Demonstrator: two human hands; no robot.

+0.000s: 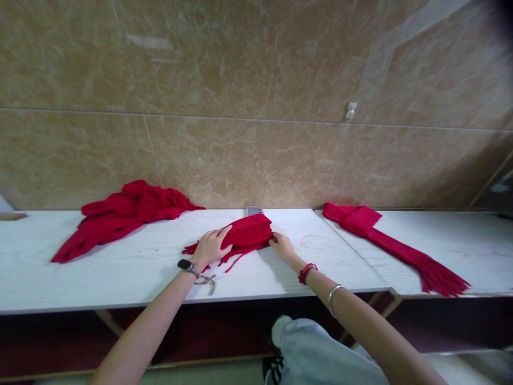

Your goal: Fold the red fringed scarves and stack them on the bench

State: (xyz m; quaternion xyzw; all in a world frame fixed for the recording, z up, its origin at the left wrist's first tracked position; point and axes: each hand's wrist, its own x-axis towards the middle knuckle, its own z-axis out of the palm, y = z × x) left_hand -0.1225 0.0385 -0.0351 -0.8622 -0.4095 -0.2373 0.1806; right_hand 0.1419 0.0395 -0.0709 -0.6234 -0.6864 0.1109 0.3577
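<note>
A folded red scarf (249, 231) lies on the white counter in front of me, with fringe hanging loose along its left and lower edges. My left hand (212, 247) is closed over the scarf's left part, the thumb below and the fingers on top of the cloth. At the right edge of the same scarf, my right hand (282, 246) pinches the fabric between thumb and fingers. The fingertips of the right hand are partly hidden by the cloth.
On the left a crumpled red scarf (132, 211) lies against the tiled wall (248, 160). To the right a long folded red scarf (385, 243) stretches toward the front edge, fringe outward. A small grey box-like item (254, 210) sits behind the middle scarf on the white counter (160, 278).
</note>
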